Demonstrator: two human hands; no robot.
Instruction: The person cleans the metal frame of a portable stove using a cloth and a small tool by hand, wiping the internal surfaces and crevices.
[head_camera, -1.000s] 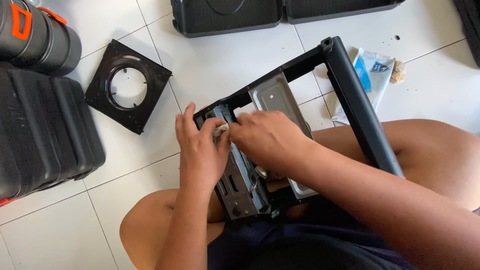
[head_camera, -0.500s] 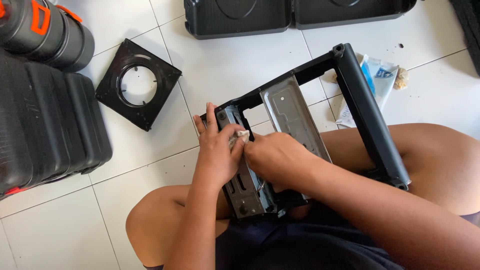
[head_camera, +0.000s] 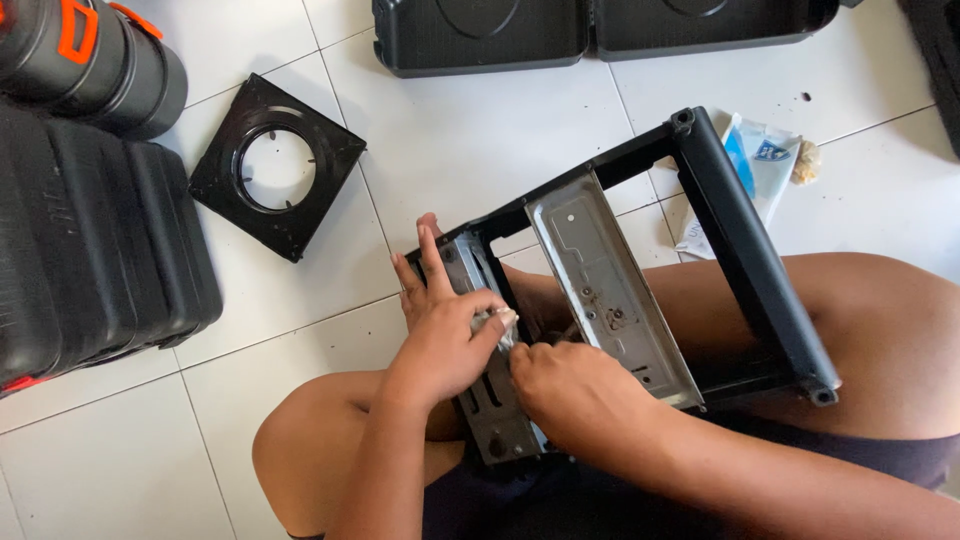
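Head view: black stove frame (head_camera: 740, 250) resting on lap, tilted. Left hand (head_camera: 445, 335) pinching small rag (head_camera: 497, 322) against grey metal strip (head_camera: 490, 385); right hand (head_camera: 575, 395) clenched beside, contents hidden. Probably stiff, light, sharp-edged; safest held by thick side bar. White tile floor (head_camera: 450, 130), black cases (head_camera: 90, 240) around.

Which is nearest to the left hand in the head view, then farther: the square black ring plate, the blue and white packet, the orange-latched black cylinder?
From the left hand:
1. Square black ring plate, up-left on the floor.
2. Blue and white packet, up-right beyond the frame.
3. Orange-latched black cylinder, far top-left corner.
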